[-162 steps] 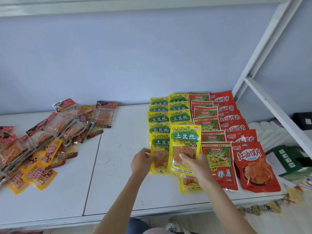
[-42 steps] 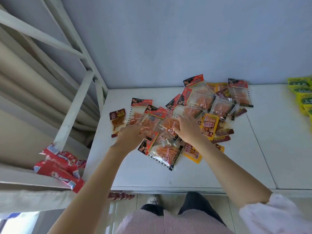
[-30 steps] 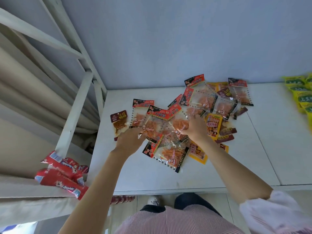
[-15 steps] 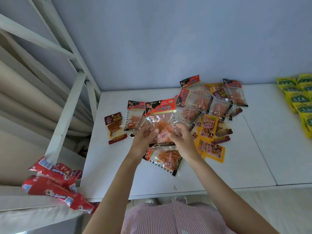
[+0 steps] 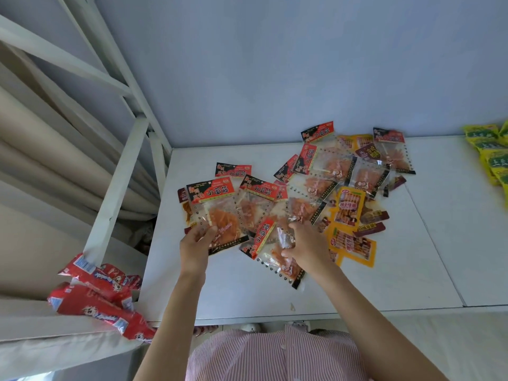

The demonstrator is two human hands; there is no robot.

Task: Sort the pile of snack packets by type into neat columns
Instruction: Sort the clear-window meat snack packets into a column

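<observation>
A loose pile of snack packets (image 5: 332,182) lies on the white table (image 5: 398,276): clear packets with red-and-black headers, yellow packets and dark brown ones. My left hand (image 5: 196,243) grips a clear red-topped packet (image 5: 217,213) by its lower edge, lifted above the table's left part. My right hand (image 5: 305,243) pinches the crinkled edge of another clear red-topped packet (image 5: 277,257) at the pile's near side. Sorted yellow-green packets (image 5: 492,155) show at the far right edge.
A white metal bed frame (image 5: 118,182) rises at the table's left edge. Red wrapped packs (image 5: 96,295) lie on a beige ledge at lower left. A blue wall backs the table. A seam (image 5: 434,243) splits the table top to the right of the pile.
I turned from the sorted columns to the pile. My left hand carried the lifted packet leftward, and my right hand let go of it and took hold of another packet lower in the pile.
</observation>
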